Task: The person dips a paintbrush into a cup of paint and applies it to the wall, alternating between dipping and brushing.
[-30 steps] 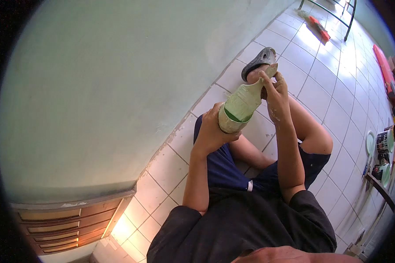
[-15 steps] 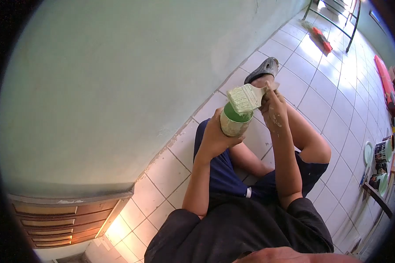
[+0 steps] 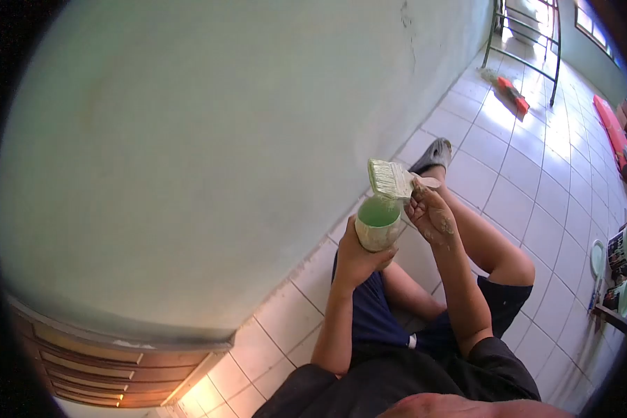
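My left hand [image 3: 359, 259] is wrapped round a paint-smeared cup [image 3: 379, 235] whose inside is light green. My right hand [image 3: 432, 212] grips a wide paintbrush [image 3: 391, 180] by its pale handle. Pale green paint coats the bristles, which point left, just above the cup's far rim. Dried paint marks the right palm and wrist. The pale green wall [image 3: 202, 153] rises on my left, apart from both hands.
White floor tiles [image 3: 498, 198] lie under my crossed legs. Brown wooden slats [image 3: 104, 359] are at lower left. Paint cans [image 3: 618, 296] and a lid [image 3: 598, 258] stand at right. Farther off are a metal frame [image 3: 521, 61] and a red-orange object [image 3: 514, 96].
The brush has lifted clear of the cup's mouth, its bristles now above the rim. The view has shifted, showing more of the wall and the far window.
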`<state>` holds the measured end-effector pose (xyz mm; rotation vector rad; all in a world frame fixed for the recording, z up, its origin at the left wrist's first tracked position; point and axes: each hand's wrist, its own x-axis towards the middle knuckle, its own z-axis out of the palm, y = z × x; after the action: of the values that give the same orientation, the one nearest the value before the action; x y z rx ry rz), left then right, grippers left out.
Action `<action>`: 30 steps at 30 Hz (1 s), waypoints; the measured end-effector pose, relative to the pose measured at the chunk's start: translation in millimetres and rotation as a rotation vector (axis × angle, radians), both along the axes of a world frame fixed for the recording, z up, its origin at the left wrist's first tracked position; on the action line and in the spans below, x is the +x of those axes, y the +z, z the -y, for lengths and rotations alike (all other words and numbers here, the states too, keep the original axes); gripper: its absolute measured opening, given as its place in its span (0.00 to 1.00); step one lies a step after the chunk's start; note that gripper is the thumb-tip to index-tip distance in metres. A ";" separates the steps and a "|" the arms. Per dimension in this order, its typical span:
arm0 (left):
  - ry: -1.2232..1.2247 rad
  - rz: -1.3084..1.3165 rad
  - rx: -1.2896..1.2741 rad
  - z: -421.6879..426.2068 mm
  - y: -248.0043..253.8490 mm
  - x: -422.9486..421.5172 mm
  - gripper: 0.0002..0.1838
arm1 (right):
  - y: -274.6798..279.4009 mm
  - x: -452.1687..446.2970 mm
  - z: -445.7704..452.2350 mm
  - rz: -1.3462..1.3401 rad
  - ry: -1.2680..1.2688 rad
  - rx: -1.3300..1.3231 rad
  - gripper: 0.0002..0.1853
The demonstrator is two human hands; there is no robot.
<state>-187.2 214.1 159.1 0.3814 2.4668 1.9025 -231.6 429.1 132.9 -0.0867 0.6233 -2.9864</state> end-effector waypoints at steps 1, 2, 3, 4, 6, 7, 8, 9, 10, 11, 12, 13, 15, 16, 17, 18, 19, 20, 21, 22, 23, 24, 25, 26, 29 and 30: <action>0.010 0.059 -0.003 1.9 5.4 -0.9 0.48 | 9.3 -7.5 1.3 -0.023 -0.009 -0.006 0.16; 0.040 -0.007 -0.001 3.5 7.0 -3.7 0.45 | 19.0 -17.8 1.5 -0.030 -0.122 0.122 0.17; 0.033 -0.021 -0.008 6.3 8.0 -7.8 0.45 | 36.5 -27.2 5.1 -0.029 -0.235 0.247 0.17; 0.039 -0.029 0.027 9.3 8.2 -11.7 0.44 | 50.6 -43.8 4.9 -0.086 -0.299 0.274 0.17; 0.038 -0.045 0.056 13.2 14.1 -18.6 0.43 | 96.1 -67.4 9.2 -0.157 -0.487 0.306 0.19; 0.054 -0.069 0.053 15.4 18.6 -21.3 0.42 | 125.3 -75.9 11.4 -0.237 -0.571 0.352 0.18; 0.071 -0.092 0.050 17.6 21.9 -23.7 0.41 | 139.8 -97.0 10.5 -0.256 -0.724 0.433 0.14; 0.068 -0.093 0.043 19.2 23.6 -25.4 0.41 | 147.7 -122.4 6.8 -0.366 -0.834 0.490 0.13; 0.097 -0.103 0.045 20.3 25.1 -27.4 0.41 | 168.1 -133.6 8.8 -0.448 -0.926 0.492 0.08; 0.127 -0.114 0.048 21.6 26.5 -29.1 0.41 | 178.9 -154.6 7.2 -0.490 -1.102 0.627 0.06; 0.124 -0.113 0.042 22.7 29.4 -28.9 0.41 | 189.7 -175.6 4.5 -0.491 -1.309 0.779 0.05; 0.136 -0.110 0.049 22.8 34.5 -29.6 0.42 | 201.2 -193.6 4.6 -0.491 -1.313 0.774 0.05; 0.149 -0.097 0.048 25.1 36.0 -30.0 0.42 | 213.4 -218.5 12.3 -0.482 -1.565 0.883 0.04; 0.143 -0.089 0.075 26.5 33.7 -32.9 0.43 | 216.3 -224.2 17.7 -0.475 -1.565 0.881 0.04; 0.136 -0.077 0.099 28.4 31.0 -34.0 0.43 | 216.4 -228.4 23.6 -0.516 -1.558 0.918 0.03; 0.133 -0.070 0.092 30.2 28.7 -34.0 0.43 | 216.3 -231.1 30.7 -0.559 -1.550 0.955 0.03; 0.148 -0.061 0.087 31.8 26.7 -34.6 0.43 | 213.9 -229.0 43.0 -0.583 -1.559 1.001 0.05; 0.162 -0.051 0.083 32.9 25.3 -34.6 0.43 | 207.2 -223.8 55.5 -0.644 -1.547 0.988 0.06; 0.159 -0.046 0.079 33.4 26.1 -34.6 0.43 | 202.4 -220.1 72.4 -0.725 -1.535 0.899 0.08; 0.166 -0.040 0.057 33.7 28.5 -34.4 0.43 | 199.6 -202.0 88.7 -0.745 -1.483 0.914 0.10; 0.172 -0.032 0.034 34.1 29.0 -33.6 0.43 | 194.3 -188.6 105.5 -0.772 -1.394 0.828 0.09; 0.171 -0.022 0.029 34.3 27.5 -32.6 0.43 | 191.7 -171.9 115.5 -0.813 -1.358 0.888 0.09; 0.171 -0.021 0.037 34.3 26.7 -32.3 0.44 | 196.3 -161.2 120.2 -0.945 -1.473 0.943 0.08; 0.170 -0.024 0.046 34.0 26.2 -33.2 0.44 | 200.6 -149.0 122.7 -0.924 -1.349 0.890 0.06; 0.127 0.011 0.150 37.0 22.1 -32.1 0.46 | 206.9 -148.6 114.4 -0.887 -1.065 0.713 0.03; 0.130 0.009 0.150 38.9 20.8 -32.0 0.46 | 210.2 -157.7 104.2 -0.869 -0.909 0.595 0.03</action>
<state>-219.2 175.2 179.9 0.2173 2.4064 2.1418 -389.3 324.9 343.1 -1.4380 2.0706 -3.1984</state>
